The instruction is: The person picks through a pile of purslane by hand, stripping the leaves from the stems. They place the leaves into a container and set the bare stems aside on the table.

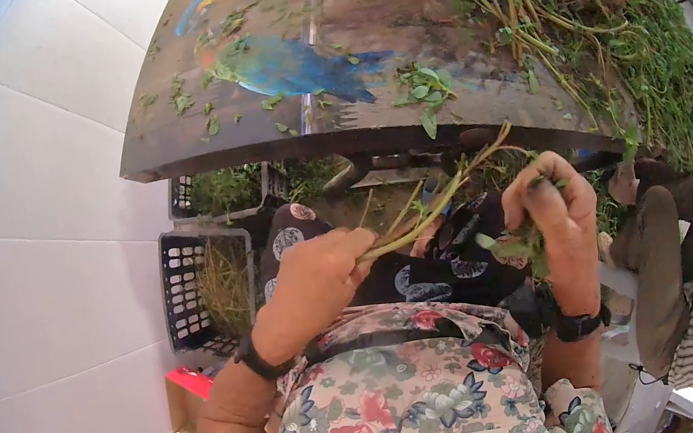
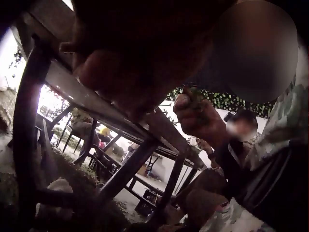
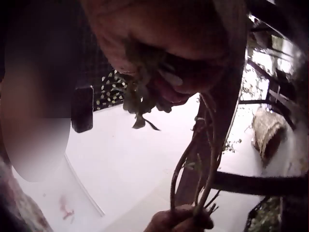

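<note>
My left hand (image 1: 316,280) grips a small bunch of mostly bare green stems (image 1: 429,220), their tips slanting up to the right near the table's edge. To the right, my right hand (image 1: 558,206) is raised with its fingers curled round plucked leaves (image 1: 519,248), which stick out below the palm. From the right wrist, the same leaves (image 3: 140,99) hang under the curled fingers, and the stems (image 3: 210,159) rise from the left hand (image 3: 178,220) to just below them. My left hand (image 2: 145,63) is a dark shape in the left wrist view.
A wooden table (image 1: 172,144) painted with blue birds stands in front, with a large heap of leafy stems (image 1: 604,12) at its right and a loose sprig (image 1: 427,93) near the edge. Black crates (image 1: 171,299) with plant matter stand left, by a white wall. Another person (image 1: 679,254) sits at right.
</note>
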Demonstrator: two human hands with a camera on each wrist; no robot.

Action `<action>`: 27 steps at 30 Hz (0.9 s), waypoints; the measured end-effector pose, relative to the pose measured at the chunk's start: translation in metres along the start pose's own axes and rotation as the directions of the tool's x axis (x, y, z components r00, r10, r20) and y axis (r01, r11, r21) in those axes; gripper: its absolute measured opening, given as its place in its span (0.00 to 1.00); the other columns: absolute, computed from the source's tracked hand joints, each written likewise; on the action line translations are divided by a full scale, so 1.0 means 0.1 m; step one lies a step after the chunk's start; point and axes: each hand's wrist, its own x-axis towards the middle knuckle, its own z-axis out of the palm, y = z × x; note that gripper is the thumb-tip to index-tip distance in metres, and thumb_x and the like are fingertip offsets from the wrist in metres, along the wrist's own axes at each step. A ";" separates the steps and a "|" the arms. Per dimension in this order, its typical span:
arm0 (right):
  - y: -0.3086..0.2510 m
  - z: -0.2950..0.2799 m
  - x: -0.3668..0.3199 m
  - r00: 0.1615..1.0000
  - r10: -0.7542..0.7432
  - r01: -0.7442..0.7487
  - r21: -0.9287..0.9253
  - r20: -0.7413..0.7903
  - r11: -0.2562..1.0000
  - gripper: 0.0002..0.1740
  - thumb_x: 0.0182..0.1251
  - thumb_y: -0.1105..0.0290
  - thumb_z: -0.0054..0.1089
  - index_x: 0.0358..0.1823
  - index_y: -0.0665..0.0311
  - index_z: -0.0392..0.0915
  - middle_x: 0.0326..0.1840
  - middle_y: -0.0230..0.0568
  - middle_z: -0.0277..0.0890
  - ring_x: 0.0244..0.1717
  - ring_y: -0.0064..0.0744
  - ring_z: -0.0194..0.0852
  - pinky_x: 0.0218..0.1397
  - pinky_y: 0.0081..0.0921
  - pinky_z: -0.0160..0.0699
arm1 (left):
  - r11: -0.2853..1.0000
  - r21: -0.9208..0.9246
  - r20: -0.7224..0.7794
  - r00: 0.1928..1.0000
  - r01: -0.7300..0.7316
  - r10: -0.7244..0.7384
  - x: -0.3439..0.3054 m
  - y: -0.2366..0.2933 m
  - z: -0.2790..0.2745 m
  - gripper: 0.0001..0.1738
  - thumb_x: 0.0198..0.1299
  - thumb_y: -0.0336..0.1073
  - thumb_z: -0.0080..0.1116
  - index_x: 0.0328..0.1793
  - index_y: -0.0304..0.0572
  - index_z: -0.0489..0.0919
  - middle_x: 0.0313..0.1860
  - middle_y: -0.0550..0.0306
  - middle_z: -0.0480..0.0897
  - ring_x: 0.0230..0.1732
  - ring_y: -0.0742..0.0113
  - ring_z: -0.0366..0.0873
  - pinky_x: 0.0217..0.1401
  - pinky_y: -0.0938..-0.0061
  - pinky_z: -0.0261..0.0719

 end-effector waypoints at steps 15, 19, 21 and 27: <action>0.39 0.28 0.06 0.955 -0.010 0.151 -0.453 0.297 0.878 0.11 0.55 0.72 0.56 0.40 0.68 0.74 0.31 0.50 0.77 0.28 0.45 0.76 0.33 0.29 0.73 | 0.979 0.199 0.087 0.996 -0.035 0.018 -0.03 -0.01 0.04 0.16 0.46 0.28 0.57 0.45 0.41 0.74 0.27 0.52 0.74 0.30 0.54 0.75 0.29 0.65 0.72; 0.43 0.28 0.05 0.961 0.012 0.071 -0.289 0.276 0.955 0.09 0.57 0.72 0.56 0.39 0.67 0.74 0.28 0.39 0.76 0.28 0.28 0.74 0.32 0.23 0.71 | 0.995 0.104 0.080 0.996 0.015 -0.024 -0.04 0.03 0.07 0.12 0.49 0.28 0.55 0.42 0.40 0.74 0.28 0.49 0.76 0.32 0.50 0.76 0.31 0.63 0.73; 0.34 0.26 0.05 0.941 0.196 -0.171 -0.112 0.276 0.979 0.08 0.58 0.72 0.55 0.38 0.66 0.75 0.27 0.32 0.74 0.28 0.20 0.71 0.31 0.18 0.69 | 1.000 0.009 0.096 0.995 0.009 -0.010 -0.03 0.03 0.11 0.10 0.51 0.29 0.55 0.41 0.40 0.73 0.29 0.48 0.76 0.33 0.48 0.75 0.32 0.61 0.73; 0.32 -0.28 0.15 0.991 0.127 -0.096 0.445 -0.041 0.890 0.07 0.64 0.67 0.53 0.40 0.60 0.71 0.24 0.28 0.69 0.24 0.16 0.65 0.24 0.14 0.64 | 0.985 -0.032 0.160 0.974 0.168 -0.161 -0.11 -0.10 0.06 0.10 0.54 0.30 0.53 0.42 0.37 0.76 0.33 0.44 0.78 0.35 0.45 0.76 0.34 0.63 0.74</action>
